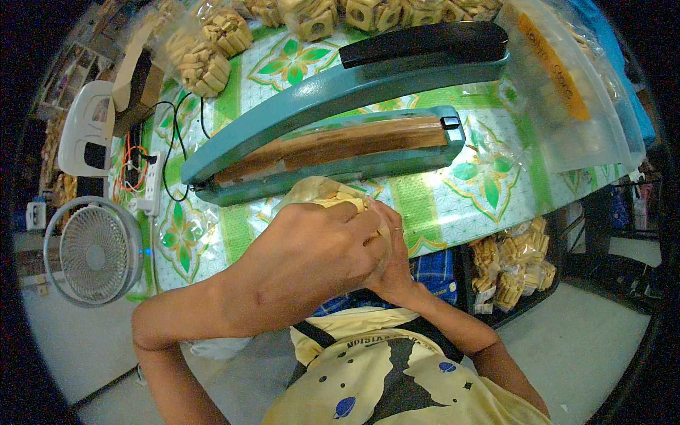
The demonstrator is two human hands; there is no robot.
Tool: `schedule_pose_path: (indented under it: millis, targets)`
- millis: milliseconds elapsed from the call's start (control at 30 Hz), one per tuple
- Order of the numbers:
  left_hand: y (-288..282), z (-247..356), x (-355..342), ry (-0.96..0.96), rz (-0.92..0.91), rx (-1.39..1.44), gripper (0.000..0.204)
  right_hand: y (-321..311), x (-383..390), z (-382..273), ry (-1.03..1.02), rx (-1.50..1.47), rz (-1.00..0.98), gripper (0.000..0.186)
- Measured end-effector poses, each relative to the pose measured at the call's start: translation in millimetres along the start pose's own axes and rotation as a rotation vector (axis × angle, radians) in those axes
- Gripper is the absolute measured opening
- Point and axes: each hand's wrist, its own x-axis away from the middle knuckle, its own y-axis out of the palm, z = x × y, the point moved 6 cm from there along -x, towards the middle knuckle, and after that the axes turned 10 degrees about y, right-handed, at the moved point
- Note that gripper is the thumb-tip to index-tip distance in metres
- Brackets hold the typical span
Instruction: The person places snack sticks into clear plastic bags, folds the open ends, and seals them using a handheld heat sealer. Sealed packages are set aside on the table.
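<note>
Close in front of my body, at the table's near edge, both hands are closed around a clear plastic bag [309, 190] with pale yellow pieces in it. My left hand [322, 237] reaches across from the left, its fingers curled down into or over the bag's top; the fingertips are hidden. From the right, my right hand [395, 262] grips the bag's side, with a ring on one finger. Just beyond the bag lies a teal bag sealer [333, 159], its long arm with a black handle [425, 42] raised above a brown sealing strip [340, 145].
Filled clear bags [205, 71] line the far edge of the patterned tablecloth [489, 177]. A translucent plastic bin [545, 85] stands at the right. More filled bags [517, 262] sit in a dark crate below the table. Left are a fan [95, 244], power strip [151, 185] and cables.
</note>
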Motion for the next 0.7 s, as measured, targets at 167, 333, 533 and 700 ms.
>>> schedule_pose_path:
  millis: [167, 333, 533, 700]
  targets:
    - [13.0, -5.1, -5.3, 0.013, -0.039, 0.061, 0.008, 1.2, -0.2, 3.6, 0.034, -0.011, -0.002, 0.104]
    - [15.3, -3.6, -6.6, 0.019, 0.025, 0.038, 0.008, 1.7, -0.2, 5.0, 0.036, 0.028, -0.025, 0.101]
    - [16.1, -0.1, -3.2, 0.004, -0.075, 0.043, 0.009, 3.8, -1.4, 2.8, 0.001, 0.082, -0.033, 0.096]
    - [-13.5, -16.5, 10.1, -0.07, 0.072, 0.066, 0.013, 1.4, -2.0, 2.4, 0.018, -0.028, -0.016, 0.096]
